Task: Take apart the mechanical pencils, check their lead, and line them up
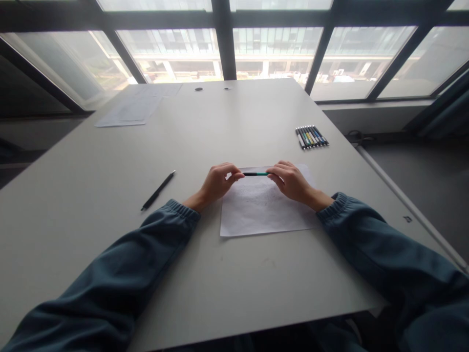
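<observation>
Between my two hands a black and green pen (255, 174) is held level, one end in each. My left hand (221, 181) pinches its black end between thumb and fingers. The green end is gripped by my right hand (291, 180), whose fingers cover the tip. Below the pen lies a sheet of paper (264, 210) with faint grey marks, partly under my right wrist. A separate black pen (158, 190) rests at a slant on the table, left of my left hand.
Several pens (312, 137) lie side by side in a row at the right of the white table (220, 132). More paper sheets (128, 107) are at the far left. A round cable hole (198, 89) is near the back edge, before the windows.
</observation>
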Demonstrator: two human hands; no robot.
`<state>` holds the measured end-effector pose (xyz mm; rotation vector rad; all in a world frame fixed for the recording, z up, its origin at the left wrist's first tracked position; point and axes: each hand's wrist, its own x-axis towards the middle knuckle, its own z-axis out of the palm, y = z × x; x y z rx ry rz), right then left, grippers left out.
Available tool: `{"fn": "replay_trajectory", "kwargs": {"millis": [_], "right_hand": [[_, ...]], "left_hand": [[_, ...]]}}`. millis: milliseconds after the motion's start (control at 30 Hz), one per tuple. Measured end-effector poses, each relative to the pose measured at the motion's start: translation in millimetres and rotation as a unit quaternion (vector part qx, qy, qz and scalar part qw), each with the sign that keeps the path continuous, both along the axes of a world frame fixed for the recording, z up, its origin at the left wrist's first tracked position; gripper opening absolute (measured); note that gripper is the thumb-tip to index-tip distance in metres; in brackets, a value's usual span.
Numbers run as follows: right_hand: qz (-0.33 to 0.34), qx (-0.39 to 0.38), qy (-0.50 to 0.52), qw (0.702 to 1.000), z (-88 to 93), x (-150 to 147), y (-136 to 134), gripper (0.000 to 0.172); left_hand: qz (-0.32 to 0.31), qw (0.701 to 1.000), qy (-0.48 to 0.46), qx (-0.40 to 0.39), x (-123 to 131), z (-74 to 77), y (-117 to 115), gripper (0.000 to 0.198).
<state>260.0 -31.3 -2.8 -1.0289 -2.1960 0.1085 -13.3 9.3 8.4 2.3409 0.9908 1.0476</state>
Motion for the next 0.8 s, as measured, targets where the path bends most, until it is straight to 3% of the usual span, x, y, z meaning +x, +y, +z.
{"fn": "replay_trajectory", "kwargs": {"millis": [300,467,567,700,800], "right_hand": [[-0.003,0.004,0.000,1.000,1.2,-2.4,-1.2,0.033],[0.000,0.017,0.008,1.000,1.9,-2.3,-0.7,0.030],[0.001,0.016,0.009,1.000,2.3,-2.5,-0.7,0.029],[0.004,0.013,0.009,1.000,2.7,-3.1,-1.0,0.029],[0.007,0.013,0.009,1.000,2.3,-2.7,-1.0,0.029]], "left_hand": [[-0.012,0.999,-0.032,0.030,1.2,-3.5,1.7,0.024],[-0.021,1.000,-0.019,0.005,1.0,-6.0,4.7,0.042],[-0.003,1.000,0.014,-0.022,-0.4,-6.2,5.2,0.041],[-0.007,0.997,0.049,-0.051,-2.1,-4.3,3.6,0.057],[-0.012,0.997,0.051,-0.060,-1.9,-2.5,2.1,0.057]]}}
